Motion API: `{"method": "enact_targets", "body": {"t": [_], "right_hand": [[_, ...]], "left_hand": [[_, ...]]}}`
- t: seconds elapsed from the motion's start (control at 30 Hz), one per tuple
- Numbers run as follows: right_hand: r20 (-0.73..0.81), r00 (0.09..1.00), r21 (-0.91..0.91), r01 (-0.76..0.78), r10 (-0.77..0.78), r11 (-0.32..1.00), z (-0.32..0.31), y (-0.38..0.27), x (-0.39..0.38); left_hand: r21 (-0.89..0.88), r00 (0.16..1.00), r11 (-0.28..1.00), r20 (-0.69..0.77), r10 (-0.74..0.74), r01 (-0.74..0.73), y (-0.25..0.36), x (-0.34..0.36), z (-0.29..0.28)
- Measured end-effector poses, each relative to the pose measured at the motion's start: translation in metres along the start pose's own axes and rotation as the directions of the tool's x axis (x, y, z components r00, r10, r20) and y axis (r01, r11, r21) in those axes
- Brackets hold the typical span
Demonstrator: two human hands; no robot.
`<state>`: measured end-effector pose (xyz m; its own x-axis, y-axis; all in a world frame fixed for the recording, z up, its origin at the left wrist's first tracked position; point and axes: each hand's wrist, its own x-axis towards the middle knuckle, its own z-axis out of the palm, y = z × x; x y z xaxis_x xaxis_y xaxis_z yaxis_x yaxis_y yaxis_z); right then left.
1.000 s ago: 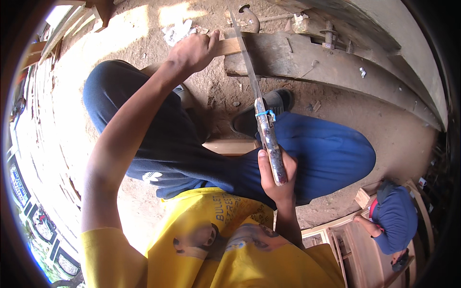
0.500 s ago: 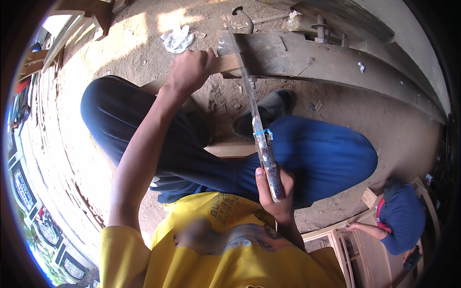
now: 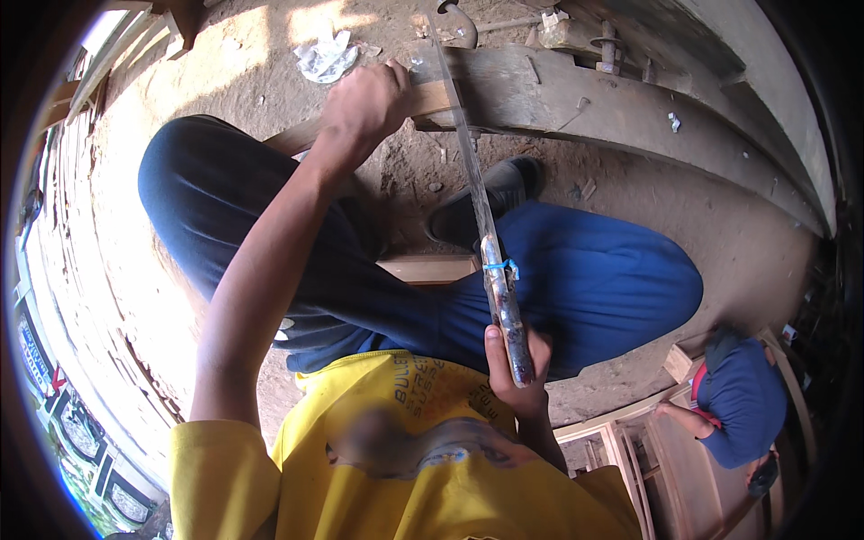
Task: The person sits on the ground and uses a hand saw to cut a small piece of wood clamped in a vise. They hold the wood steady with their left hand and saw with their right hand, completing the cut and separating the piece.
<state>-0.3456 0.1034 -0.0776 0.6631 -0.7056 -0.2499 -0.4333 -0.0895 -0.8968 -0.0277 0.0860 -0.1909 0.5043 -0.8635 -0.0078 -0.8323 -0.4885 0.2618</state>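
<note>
My left hand (image 3: pixel 367 103) is closed round a light brown wooden strip (image 3: pixel 428 98), pressing it against the end of a thick grey beam (image 3: pixel 531 90). My right hand (image 3: pixel 522 360), near my lap, grips the handle of a handsaw (image 3: pixel 513 328). Blue cord is tied round the handle's far end. The long thin blade slants away from me across the strip, just right of my left hand. The strip's other end shows beyond my left forearm, near my knee. How deep the blade sits in the wood I cannot tell.
Crumpled clear plastic (image 3: pixel 327 58) lies on the dirt floor past my left hand. A bent metal rod (image 3: pixel 463 25) and a large bolt (image 3: pixel 608 47) are by the beam. At lower right a person in blue (image 3: pixel 742 400) is beside a wooden frame (image 3: pixel 621 459).
The handsaw has come slightly back toward me with my right hand. My left hand still holds the strip. The whole view has shifted a little.
</note>
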Motion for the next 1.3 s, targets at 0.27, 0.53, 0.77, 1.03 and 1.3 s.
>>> {"method": "enact_targets", "body": {"t": [0.27,0.53,0.77,1.03,1.3], "right_hand": [[0.012,1.000,-0.015,-0.026,0.026,1.000,0.005,-0.004,0.013],[0.035,0.999,-0.038,-0.038,0.039,0.999,0.001,-0.003,0.028],[-0.020,0.998,-0.094,0.053,-0.055,0.994,0.000,0.002,0.009],[0.017,1.000,-0.073,0.020,-0.019,0.997,-0.011,0.000,-0.002],[0.070,0.993,-0.119,0.101,-0.093,0.988,-0.014,0.009,0.019]], "left_hand": [[0.047,0.994,0.995,-0.055,0.092,-0.089,-0.009,0.001,0.003],[0.058,0.940,0.952,-0.152,0.306,-0.300,-0.027,0.005,0.017],[-0.027,0.943,0.965,-0.220,0.248,-0.260,-0.033,0.006,0.039],[0.016,0.906,0.928,-0.212,0.367,-0.372,-0.039,0.007,0.030],[0.016,0.969,0.971,-0.069,0.237,-0.237,-0.030,0.009,0.016]]}}
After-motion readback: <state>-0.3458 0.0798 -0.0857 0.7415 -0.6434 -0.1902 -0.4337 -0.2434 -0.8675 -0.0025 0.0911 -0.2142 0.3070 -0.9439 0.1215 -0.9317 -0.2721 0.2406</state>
